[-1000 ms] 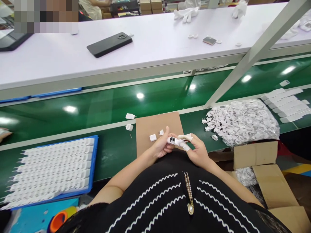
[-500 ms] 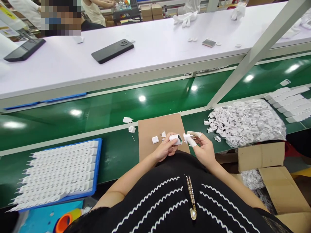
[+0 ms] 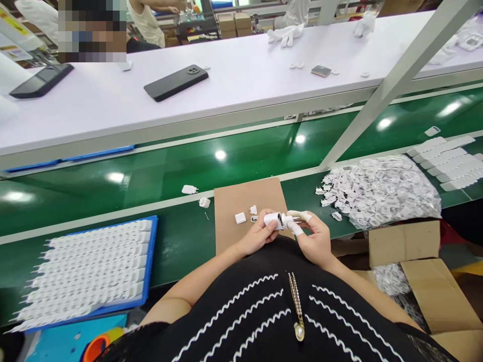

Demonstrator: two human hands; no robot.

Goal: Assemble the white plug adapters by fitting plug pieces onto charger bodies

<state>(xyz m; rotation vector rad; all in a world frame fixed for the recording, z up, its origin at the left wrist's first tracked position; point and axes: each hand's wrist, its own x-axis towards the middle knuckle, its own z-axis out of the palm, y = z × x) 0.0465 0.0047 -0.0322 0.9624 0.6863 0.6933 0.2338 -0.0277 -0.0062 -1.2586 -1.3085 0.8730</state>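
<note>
A white charger housing (image 3: 272, 221) is gripped in my left hand (image 3: 257, 235), its end facing right. My right hand (image 3: 314, 237), with white covers on thumb and finger, pinches a white plug piece (image 3: 290, 221) by its pin side. The plug piece meets the right end of the housing; how far it is inserted I cannot tell. Just left of my hands, a white block (image 3: 240, 217), a small plug piece (image 3: 252, 209) and a partly hidden white part (image 3: 254, 218) lie on a brown cardboard sheet (image 3: 230, 201).
A blue tray (image 3: 154, 251) with rows of white chargers stands at left. A heap of white plug pieces (image 3: 343, 196) spills from a clear bag (image 3: 407, 191) at right, above an open carton (image 3: 405, 241). Two chargers (image 3: 189, 189) lie beyond the cardboard. A phone (image 3: 176, 83) rests on the white shelf.
My right hand has moved left, bringing the plug piece from a small gap away up to the housing's end. My left hand keeps its hold on the housing.
</note>
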